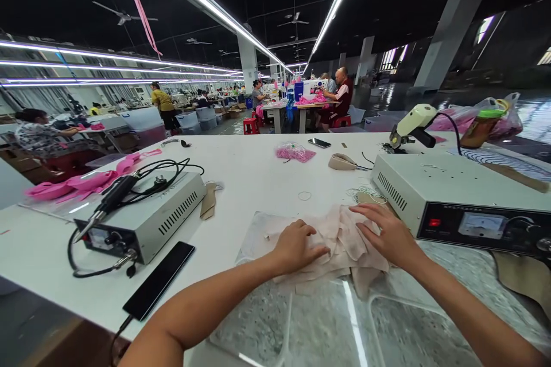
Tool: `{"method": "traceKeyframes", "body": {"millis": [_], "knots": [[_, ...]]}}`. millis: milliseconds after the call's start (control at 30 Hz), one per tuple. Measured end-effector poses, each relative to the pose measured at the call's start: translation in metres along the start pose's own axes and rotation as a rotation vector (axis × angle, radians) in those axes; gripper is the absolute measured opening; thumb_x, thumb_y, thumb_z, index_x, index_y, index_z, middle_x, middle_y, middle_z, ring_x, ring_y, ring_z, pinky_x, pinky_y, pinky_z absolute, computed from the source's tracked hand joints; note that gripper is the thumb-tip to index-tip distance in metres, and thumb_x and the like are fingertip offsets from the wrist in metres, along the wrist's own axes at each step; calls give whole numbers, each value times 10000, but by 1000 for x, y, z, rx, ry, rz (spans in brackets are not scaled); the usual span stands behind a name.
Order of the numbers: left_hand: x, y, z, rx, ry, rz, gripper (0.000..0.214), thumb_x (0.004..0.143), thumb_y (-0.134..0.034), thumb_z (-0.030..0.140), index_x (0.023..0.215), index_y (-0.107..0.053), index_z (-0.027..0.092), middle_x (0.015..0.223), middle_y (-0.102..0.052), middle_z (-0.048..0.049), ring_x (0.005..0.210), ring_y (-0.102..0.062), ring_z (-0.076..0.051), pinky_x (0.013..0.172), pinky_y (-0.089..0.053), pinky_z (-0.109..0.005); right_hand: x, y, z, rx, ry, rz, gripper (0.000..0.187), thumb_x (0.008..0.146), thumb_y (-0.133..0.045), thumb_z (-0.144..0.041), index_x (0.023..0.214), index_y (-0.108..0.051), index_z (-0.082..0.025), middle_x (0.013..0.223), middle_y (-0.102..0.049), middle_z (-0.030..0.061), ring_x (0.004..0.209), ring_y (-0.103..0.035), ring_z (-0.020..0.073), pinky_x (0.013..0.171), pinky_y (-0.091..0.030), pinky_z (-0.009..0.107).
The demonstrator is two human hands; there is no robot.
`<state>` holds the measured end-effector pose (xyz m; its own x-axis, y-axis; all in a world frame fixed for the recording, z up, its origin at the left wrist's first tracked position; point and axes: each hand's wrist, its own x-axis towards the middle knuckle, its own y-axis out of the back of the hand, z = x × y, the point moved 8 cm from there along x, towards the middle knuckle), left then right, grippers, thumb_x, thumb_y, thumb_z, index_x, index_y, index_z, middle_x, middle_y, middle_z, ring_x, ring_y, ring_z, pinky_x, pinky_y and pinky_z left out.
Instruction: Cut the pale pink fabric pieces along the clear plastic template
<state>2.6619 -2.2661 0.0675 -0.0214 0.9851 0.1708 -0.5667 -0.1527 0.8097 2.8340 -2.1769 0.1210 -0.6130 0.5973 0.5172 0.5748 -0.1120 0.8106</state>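
Observation:
A small heap of pale pink fabric pieces (pixel 340 235) lies on a glass plate (pixel 327 321) at the near edge of the white table (pixel 253 178). My left hand (pixel 297 246) rests on the heap's left side, fingers curled down onto the cloth. My right hand (pixel 385 235) lies flat on the heap's right side, fingers spread. Neither hand lifts anything.
A grey control box (pixel 456 200) with a meter stands at the right, a smaller box (pixel 148 218) with a black hand tool (pixel 109 200) on top at the left. A black phone (pixel 159 278) lies near the front edge. Pink cloth (pixel 86 180), a pink bag (pixel 295 152). People sew in the background.

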Motion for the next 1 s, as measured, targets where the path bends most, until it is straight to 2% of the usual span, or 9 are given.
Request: {"method": "traceKeyframes", "body": {"millis": [133,233,300,433,600,667,733,867,1000], "knots": [[20,-13,6,55,94,-19,558,693,-641,636,960,-663,146,1005,-635,-120,986,-578,-304,896,-440,-443,32,-44,-11,-57,108,-217,380,752,-526,-90,1076,-654,-242,1281,-541,69,1192,-473,281,1010,-375,520],[28,-17,8,80,140,-12,491,686,-672,580,913,-660,144,1004,-634,-124,1008,-568,-310,914,-419,-459,43,-64,-10,-79,148,-337,138,767,-619,-103,871,-669,-178,1265,-550,73,1191,-471,274,1025,-326,565],[30,-19,9,87,156,-2,454,688,-681,547,895,-655,143,1003,-633,-124,1018,-562,-308,914,-414,-461,45,-67,-9,-74,161,-379,18,811,-638,-161,826,-648,-158,1256,-552,68,1170,-486,248,1014,-354,532],[32,-23,11,80,146,24,500,701,-632,614,907,-641,158,1027,-624,-113,1031,-550,-293,916,-410,-457,47,-57,-9,-28,178,-388,63,870,-590,-208,880,-637,-169,1161,-601,62,1074,-546,201,949,-438,434],[27,-24,15,74,65,45,503,734,-596,639,978,-620,200,1077,-608,-75,1087,-523,-253,978,-376,-445,40,-42,-3,23,171,-349,137,836,-515,-202,851,-651,-197,1004,-666,47,938,-618,199,875,-493,402],[18,-21,18,83,-26,40,532,722,-607,650,1039,-605,223,1144,-593,-60,1144,-496,-243,1066,-292,-474,31,-31,7,28,137,-295,196,824,-479,-243,872,-666,-219,1074,-659,63,989,-615,226,904,-491,419],[3,-16,23,127,-161,41,631,710,-616,656,1169,-549,230,1267,-542,-79,1240,-434,-273,1123,-158,-548,17,-17,17,26,94,-229,277,829,-450,-286,1001,-660,-231,1173,-623,79,1089,-577,256,956,-463,455],[-27,-18,30,250,-401,0,841,739,-598,619,1411,-304,208,1486,-321,-138,1397,-185,-373,1095,-46,-664,-22,4,24,19,59,-174,437,831,-469,-326,1260,-537,-273,1376,-472,68,1252,-452,277,1025,-397,503],[-30,-29,29,311,-403,-47,863,778,-557,581,1453,-217,164,1517,-245,-168,1408,-126,-401,1090,-60,-671,-55,0,12,-56,134,-268,697,738,-532,-215,1409,-363,-301,1510,-259,50,1356,-294,287,1068,-328,524]]}}
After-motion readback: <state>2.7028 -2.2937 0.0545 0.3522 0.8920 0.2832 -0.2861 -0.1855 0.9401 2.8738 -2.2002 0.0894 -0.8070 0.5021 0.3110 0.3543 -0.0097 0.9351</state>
